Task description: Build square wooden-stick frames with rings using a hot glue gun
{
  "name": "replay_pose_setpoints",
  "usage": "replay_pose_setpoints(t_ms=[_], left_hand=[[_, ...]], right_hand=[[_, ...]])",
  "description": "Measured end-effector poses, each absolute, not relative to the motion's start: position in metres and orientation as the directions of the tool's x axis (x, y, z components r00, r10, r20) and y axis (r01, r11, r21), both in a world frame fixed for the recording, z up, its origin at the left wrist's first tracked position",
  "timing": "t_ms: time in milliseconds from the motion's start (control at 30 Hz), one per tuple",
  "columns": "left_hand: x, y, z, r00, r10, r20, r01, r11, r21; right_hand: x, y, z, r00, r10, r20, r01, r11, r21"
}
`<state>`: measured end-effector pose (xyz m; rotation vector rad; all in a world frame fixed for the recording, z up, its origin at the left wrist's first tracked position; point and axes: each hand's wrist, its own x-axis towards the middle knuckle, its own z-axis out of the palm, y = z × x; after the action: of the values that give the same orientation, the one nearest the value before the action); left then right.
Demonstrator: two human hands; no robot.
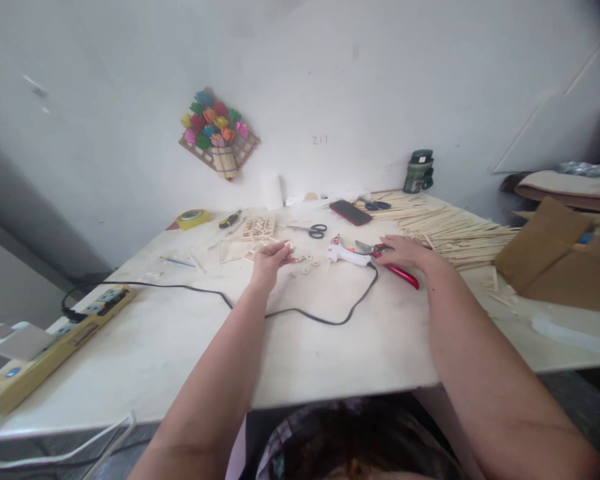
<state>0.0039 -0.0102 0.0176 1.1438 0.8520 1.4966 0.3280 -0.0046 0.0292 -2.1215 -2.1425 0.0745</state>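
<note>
The left forearm was extended forward from the lower edge of the view, and the left hand (266,265) was held low over the table (330,373), its thumb and fingertips pressed together on a small pale piece (289,246). The right forearm was angled inward, and the right hand (406,252) was placed palm down over the red-handled pruning shears (404,275), with the fingers directed toward the blades; whether the handles were gripped could not be told.

The shears were positioned just beside a white glue gun (349,256), from which a black cord (330,323) was routed in a loop across the table toward a yellow power strip (97,320) at the left edge. Small pale rings (305,271) were scattered between the left hand and the glue gun. Scissors (317,231) and a phone (350,213) were located farther back. A lattice of sticks (258,228) was placed beyond the left hand. At the right, thin wooden sticks (460,233) were spread near a cardboard box (555,260). A dark green bottle (418,172) was stood at the rear, and a colorful flower decoration (215,127) was mounted on the pale wall (340,80).
</note>
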Motion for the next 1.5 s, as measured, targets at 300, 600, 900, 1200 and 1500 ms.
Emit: replay_pose_setpoints(t_ms=[300, 600, 900, 1200, 1500], left_hand=[[0.014, -0.017, 0.018, 0.15, 0.941, 0.302, -0.193, -0.272, 0.943], [0.019, -0.017, 0.015, 0.292, 0.902, 0.318, -0.046, -0.319, 0.947], [0.014, -0.027, 0.029, 0.298, 0.914, 0.274, -0.064, -0.267, 0.962], [-0.039, 0.001, 0.024, -0.539, 0.825, 0.173, 0.62, 0.249, 0.744], [-0.049, 0.006, 0.013, -0.579, 0.796, 0.178, 0.693, 0.365, 0.622]], right_hand=[[0.24, -0.018, 0.049, -0.073, 0.849, 0.523, 0.666, 0.432, -0.608], [0.187, -0.019, 0.031, -0.31, 0.844, 0.439, 0.502, 0.537, -0.678], [0.19, -0.032, 0.047, -0.199, 0.961, 0.192, 0.426, 0.262, -0.866], [0.192, -0.031, 0.035, -0.259, 0.964, 0.051, 0.564, 0.194, -0.803], [0.178, -0.049, 0.046, -0.246, 0.969, -0.031, 0.822, 0.191, -0.536]])
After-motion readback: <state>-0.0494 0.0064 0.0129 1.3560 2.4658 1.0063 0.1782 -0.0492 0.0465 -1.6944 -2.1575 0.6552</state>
